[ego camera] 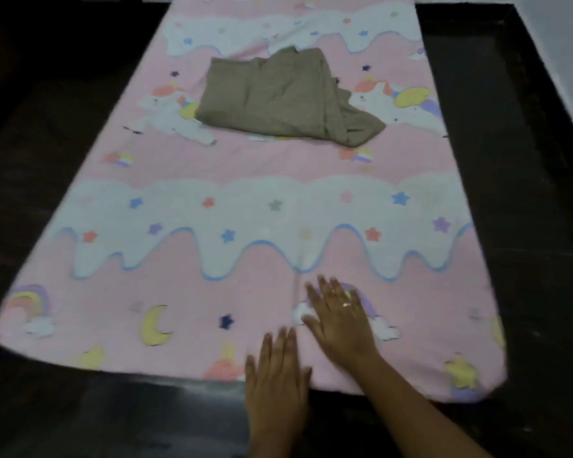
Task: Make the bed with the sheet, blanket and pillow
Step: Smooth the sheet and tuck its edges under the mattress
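A pink sheet (pixel 262 166) printed with unicorns, stars and white clouds lies spread flat over the mattress. A loosely folded olive-brown blanket (pixel 278 100) sits on it toward the far end. My left hand (pixel 275 381) lies flat with straight fingers at the sheet's near edge. My right hand (pixel 339 320), with a ring, presses flat on the sheet just beyond it, over a rainbow print. No pillow is in view.
A dark wooden bed frame (pixel 526 160) surrounds the mattress on the right and near sides. A dark floor (pixel 30 127) lies at the left. A pale wall (pixel 569 44) stands at the far right.
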Available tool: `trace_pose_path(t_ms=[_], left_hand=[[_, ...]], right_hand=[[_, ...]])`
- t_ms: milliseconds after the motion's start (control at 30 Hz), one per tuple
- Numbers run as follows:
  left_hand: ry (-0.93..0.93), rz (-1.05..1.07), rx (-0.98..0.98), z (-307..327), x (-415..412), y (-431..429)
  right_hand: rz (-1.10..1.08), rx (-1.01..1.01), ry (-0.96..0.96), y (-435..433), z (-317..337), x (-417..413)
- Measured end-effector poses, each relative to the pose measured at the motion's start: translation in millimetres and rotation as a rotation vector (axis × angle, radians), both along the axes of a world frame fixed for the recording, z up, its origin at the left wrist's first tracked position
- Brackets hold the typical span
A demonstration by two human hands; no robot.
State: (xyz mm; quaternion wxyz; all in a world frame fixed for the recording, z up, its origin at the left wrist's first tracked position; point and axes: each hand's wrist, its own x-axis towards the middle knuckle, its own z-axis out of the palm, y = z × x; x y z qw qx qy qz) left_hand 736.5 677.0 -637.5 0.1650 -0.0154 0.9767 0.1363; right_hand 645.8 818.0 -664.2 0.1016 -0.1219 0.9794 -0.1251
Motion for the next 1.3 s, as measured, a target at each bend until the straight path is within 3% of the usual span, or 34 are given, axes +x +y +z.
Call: trace_pose_path(t_ms=[133, 200, 267, 367, 467, 567, 667, 767, 900, 1067, 1167, 1300], left_hand=[[-0.181, 0.291, -0.182, 36.5, 9.0, -138.2], [-0.125, 0.472, -0.175, 47.0, 6.5, -185.3], [-0.051, 0.501, -0.192, 53.4, 0.9, -216.8], [-0.087, 0.495, -0.204, 49.3, -13.8, -251.3], [-0.073, 0.455, -0.145, 37.5, -34.8, -272.4], [-0.059, 0.434, -0.094, 22.5, -55.8, -293.1], [-0.073, 0.461, -0.089, 9.2, -76.6, -320.3], [-0.114, 0.507, -0.115, 0.8, -92.3, -353.1], [-0.002, 0.675, -0.087, -1.1, -109.7, -400.2], [0.051, 0.885, 0.252, -9.0, -100.2, -452.4], [-0.084, 0.964, 0.270, -9.9, -97.9, -462.8], [-0.234, 1.058, 0.325, -15.5, -106.7, -481.8]], right_hand=[[0.291, -0.025, -0.052, -119.1, 6.3, 39.8], [0.512, -0.028, 0.010, -165.3, 15.5, 41.8], [0.638, -0.046, 0.055, -192.6, 21.2, 24.4], [0.389, -0.111, 0.104, -202.7, 15.3, -31.7], [0.011, 0.027, -0.011, -161.9, -4.9, -82.8], [-0.100, 0.086, 0.013, -147.7, -18.0, -95.4], [-0.101, 0.060, 0.107, -213.9, -24.0, -93.2], [0.036, -0.009, 0.104, -310.8, -29.0, -79.2], [0.356, -0.180, 0.080, -432.1, -14.2, -47.8], [0.730, -0.308, 0.014, -472.7, -3.0, -77.1], [0.349, -0.236, 0.129, -440.4, -15.2, -128.9], [-0.022, 0.011, 0.071, -390.1, -30.4, -160.6]])
